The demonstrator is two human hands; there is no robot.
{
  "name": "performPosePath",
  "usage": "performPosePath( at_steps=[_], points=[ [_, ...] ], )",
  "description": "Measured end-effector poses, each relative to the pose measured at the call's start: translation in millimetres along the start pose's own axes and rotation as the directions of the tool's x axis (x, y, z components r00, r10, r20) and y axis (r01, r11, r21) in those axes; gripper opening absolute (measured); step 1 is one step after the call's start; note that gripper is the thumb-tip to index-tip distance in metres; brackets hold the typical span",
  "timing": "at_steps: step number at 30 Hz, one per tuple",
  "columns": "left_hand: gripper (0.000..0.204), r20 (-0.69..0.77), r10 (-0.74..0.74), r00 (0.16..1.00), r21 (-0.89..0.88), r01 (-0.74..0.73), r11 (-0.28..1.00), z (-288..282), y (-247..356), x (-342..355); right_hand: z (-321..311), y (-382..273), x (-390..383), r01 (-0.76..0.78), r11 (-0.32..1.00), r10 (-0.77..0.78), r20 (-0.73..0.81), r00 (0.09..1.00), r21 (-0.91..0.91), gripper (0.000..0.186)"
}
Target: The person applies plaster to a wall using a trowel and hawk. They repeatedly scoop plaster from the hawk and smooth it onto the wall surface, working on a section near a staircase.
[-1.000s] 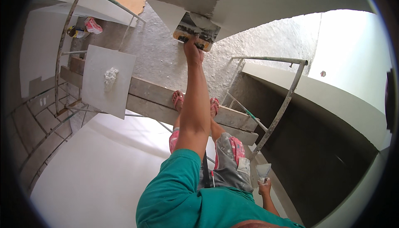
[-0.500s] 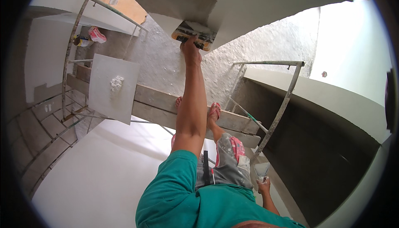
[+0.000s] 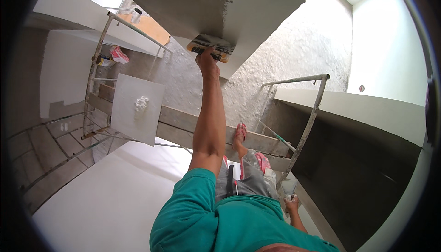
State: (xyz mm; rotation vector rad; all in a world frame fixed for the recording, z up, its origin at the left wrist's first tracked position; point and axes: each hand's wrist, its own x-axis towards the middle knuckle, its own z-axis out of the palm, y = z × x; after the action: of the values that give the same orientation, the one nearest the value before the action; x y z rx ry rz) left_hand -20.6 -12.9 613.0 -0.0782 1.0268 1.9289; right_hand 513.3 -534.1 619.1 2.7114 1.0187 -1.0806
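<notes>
My left arm is stretched up and forward. In my left hand (image 3: 208,62) is a wide putty blade (image 3: 212,47) with a dark and yellow back, pressed against the grey-and-white wall surface (image 3: 248,17) overhead. My right hand (image 3: 291,204) hangs low by my right hip, closed around the handle of a putty knife (image 3: 289,186) with a pale, smeared blade. Left of my arm, a square white board (image 3: 131,123) rests on the scaffold and carries a lump of white putty (image 3: 141,103).
Wooden planks (image 3: 177,130) lie under my sandalled foot (image 3: 240,132). Metal scaffold frames rise at the left (image 3: 97,45) and right (image 3: 312,109). A pink-and-white bag (image 3: 119,54) sits at the far left. A dark recess (image 3: 353,174) opens on the right.
The putty blade has slid up along the surface, away from its lower corner, leaving more smooth coating visible below. My view has shifted slightly. The right hand still holds its putty knife low.
</notes>
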Motion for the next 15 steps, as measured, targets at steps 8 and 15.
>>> performPosePath(
  at_steps=[8, 15],
  points=[
    [0.050, 0.018, 0.044, 0.999, 0.012, -0.044, 0.999, 33.0, 44.1, -43.8, -6.9, 27.8, 6.3, 0.003, 0.994, -0.007, 0.036, 0.999, 0.109, 0.038],
    [0.044, 0.031, 0.076, 0.997, 0.030, -0.077, 0.997, 65.0, 77.6, -72.0, -7.8, 49.2, 21.0, 0.110, 0.988, -0.113, 0.024, 0.993, 0.110, 0.034]
  ],
)
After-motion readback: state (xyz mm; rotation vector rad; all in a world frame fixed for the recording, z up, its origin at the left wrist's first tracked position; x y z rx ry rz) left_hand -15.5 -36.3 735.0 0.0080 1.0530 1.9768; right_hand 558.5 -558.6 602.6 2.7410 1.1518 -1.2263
